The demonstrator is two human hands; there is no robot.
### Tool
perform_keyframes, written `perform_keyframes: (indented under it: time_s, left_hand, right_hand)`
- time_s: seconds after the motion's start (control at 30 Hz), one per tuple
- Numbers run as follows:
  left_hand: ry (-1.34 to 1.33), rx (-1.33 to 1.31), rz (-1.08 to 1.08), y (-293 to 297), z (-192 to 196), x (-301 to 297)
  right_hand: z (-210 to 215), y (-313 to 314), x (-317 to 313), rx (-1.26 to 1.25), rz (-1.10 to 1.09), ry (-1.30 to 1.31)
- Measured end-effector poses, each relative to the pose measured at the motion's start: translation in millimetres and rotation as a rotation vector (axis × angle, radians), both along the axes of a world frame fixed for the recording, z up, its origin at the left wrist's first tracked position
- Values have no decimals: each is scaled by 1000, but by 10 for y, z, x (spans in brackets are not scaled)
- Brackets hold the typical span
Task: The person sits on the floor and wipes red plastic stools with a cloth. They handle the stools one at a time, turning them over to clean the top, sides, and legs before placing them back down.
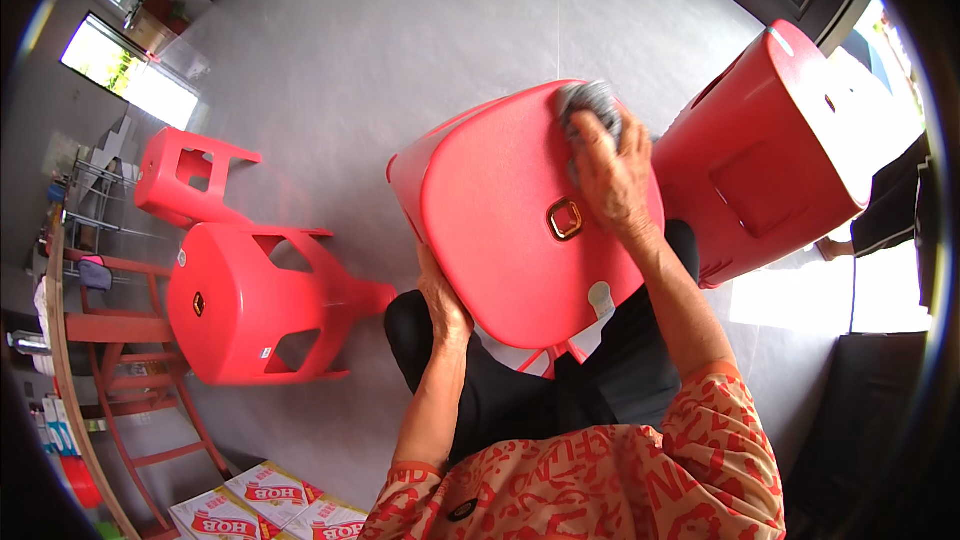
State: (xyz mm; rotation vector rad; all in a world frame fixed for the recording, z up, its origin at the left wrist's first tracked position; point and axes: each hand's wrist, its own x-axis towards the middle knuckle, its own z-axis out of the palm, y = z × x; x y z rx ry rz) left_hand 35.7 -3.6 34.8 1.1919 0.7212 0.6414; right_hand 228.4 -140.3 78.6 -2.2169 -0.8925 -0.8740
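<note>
A red plastic stool (500,180) stands before my knees, its broad seat facing up at me, with a gold-rimmed hole near the middle and a pale round sticker at the near edge. My right hand (612,165) presses a bunched grey cloth (592,100) onto the seat's far right corner, fingers bent over it. At the near left side of the seat, my left hand (445,305) rests against the edge; its fingers are partly hidden beyond the rim, and the palm lies along the stool's side.
A tall red stool or stack (765,160) stands close on the right. Two more red stools, a larger one (225,300) and a smaller one (175,178), are at left. Beyond them is a wooden chair (130,328). Cardboard boxes (265,500) lie at lower left. Another person's leg (890,205) shows at far right.
</note>
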Motion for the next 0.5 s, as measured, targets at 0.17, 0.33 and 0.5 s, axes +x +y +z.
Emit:
perform_keyframes:
  time_s: [0.17,0.33,0.5]
  left_hand:
    - [-11,58,-51,49,-191,-85]
    - [-30,17,-43,61,-172,-74]
    - [76,264,-23,61,-542,-48]
  right_hand:
    - [81,133,209,199,20,27]
    - [253,653,-282,137,404,5]
    - [264,656,-999,-88,824,-52]
